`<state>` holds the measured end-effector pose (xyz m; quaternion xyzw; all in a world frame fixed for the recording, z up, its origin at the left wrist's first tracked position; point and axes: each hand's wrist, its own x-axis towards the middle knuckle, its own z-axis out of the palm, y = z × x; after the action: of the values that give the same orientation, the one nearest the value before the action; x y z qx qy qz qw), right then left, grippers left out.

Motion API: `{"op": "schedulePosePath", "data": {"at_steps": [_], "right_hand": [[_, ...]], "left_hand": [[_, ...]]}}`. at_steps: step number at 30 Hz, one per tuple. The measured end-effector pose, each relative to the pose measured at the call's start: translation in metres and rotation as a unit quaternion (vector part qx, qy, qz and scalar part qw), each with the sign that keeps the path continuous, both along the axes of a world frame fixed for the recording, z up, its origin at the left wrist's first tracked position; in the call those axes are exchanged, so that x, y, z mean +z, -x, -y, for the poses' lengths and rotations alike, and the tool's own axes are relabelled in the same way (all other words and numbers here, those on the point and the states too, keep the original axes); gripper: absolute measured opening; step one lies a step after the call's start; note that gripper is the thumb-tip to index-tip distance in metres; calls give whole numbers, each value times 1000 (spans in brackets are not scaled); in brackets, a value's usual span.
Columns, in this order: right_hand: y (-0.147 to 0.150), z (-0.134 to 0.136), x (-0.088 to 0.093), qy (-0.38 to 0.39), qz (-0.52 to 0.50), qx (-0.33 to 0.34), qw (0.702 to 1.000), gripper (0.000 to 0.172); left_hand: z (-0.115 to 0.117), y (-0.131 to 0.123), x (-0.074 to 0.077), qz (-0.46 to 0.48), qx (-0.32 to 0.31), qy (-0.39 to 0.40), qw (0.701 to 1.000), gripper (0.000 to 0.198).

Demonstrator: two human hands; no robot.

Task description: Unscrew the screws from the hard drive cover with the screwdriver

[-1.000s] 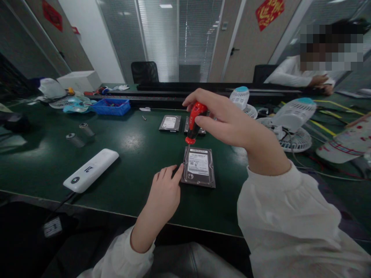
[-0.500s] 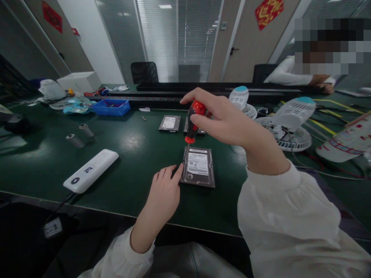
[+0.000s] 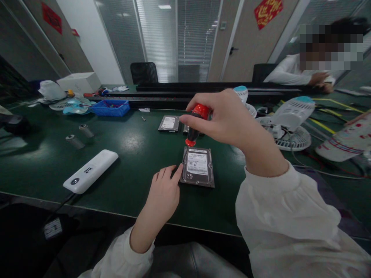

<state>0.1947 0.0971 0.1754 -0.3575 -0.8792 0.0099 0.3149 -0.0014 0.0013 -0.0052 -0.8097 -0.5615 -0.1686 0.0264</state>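
A hard drive [image 3: 198, 166] with a white label lies flat on the green table in front of me. My right hand [image 3: 222, 116] grips a red and black screwdriver [image 3: 193, 133] from above, its shaft pointing down at the drive's upper left edge. The exact spot where the tip meets the drive is too small to make out. My left hand [image 3: 165, 189] rests palm down with its fingers extended, and the index fingertip touches the drive's left edge. Farther back lies a second hard drive [image 3: 169, 123]; another one beside it is mostly hidden behind my right hand and the screwdriver.
A white power bank [image 3: 90, 171] with a cable lies at the left, and two metal cylinders [image 3: 74, 141] stand behind it. Farther back is a blue basket [image 3: 111, 108]. White fans [image 3: 290, 123] and cables occupy the right side. Another person [image 3: 292, 71] sits across the table.
My right hand's fingers have shifted around the screwdriver handle, and the handle leans a little more to the right. My left hand and the drive stay in place.
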Motion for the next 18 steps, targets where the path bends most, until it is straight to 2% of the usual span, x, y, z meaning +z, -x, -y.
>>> {"op": "schedulePosePath", "data": {"at_steps": [2, 8, 13, 18], "right_hand": [[0, 1, 0, -4, 1, -12, 1000, 40], [0, 0, -1, 35, -35, 61, 997, 34], [2, -4, -4, 9, -41, 59, 997, 33], [-1, -7, -7, 56, -20, 75, 995, 25]], "left_hand": [[0, 0, -1, 0, 0, -2, 1000, 59], [0, 1, -4, 6, -5, -18, 1000, 59], [0, 1, -4, 4, -6, -16, 1000, 59], [0, 1, -2, 9, -3, -6, 1000, 60]]}}
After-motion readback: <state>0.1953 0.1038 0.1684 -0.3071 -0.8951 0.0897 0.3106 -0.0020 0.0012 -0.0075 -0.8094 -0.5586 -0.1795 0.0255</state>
